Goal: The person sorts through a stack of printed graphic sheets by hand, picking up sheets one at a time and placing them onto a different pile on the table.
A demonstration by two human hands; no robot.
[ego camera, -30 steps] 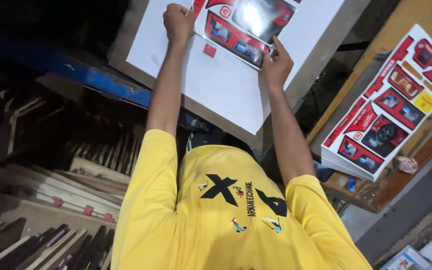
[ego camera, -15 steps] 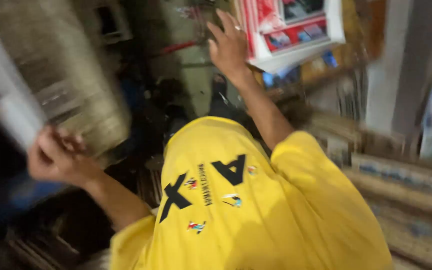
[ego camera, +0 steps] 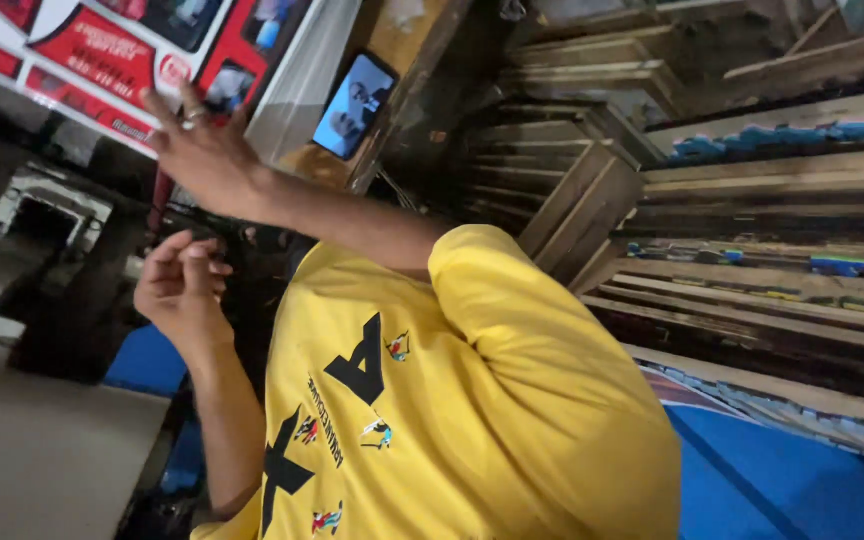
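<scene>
The right hand (ego camera: 202, 150) is up at about 10 o'clock, open, with the fingers spread and a ring on one of them. It grips nothing. Its fingertips lie at the bottom edge of the red and white sheet (ego camera: 82, 50), which fills the corner at 11 o'clock. I cannot tell if they touch the paper or are just in front of it. An open, flat hand like that suits a big floppy sheet, since a pinch would crease it.

The left hand (ego camera: 182, 290) is at 9 o'clock, lower down and close to the yellow shirt (ego camera: 472, 400). Its fingers are curled in against the thumb, and I see nothing inside it. It is well apart from the sheet.

A phone (ego camera: 352, 105) with a lit screen leans on a wooden post at 12 o'clock, just right of the sheet. It seems propped up there so the screen can be seen while both hands stay free.

From 1 to 3 o'clock there are stacked wooden racks (ego camera: 572, 190) with flat pieces lying in layers — likely kept flat so they do not bend. A blue sheet (ego camera: 782, 480) lies at 4 o'clock, below the racks.
</scene>
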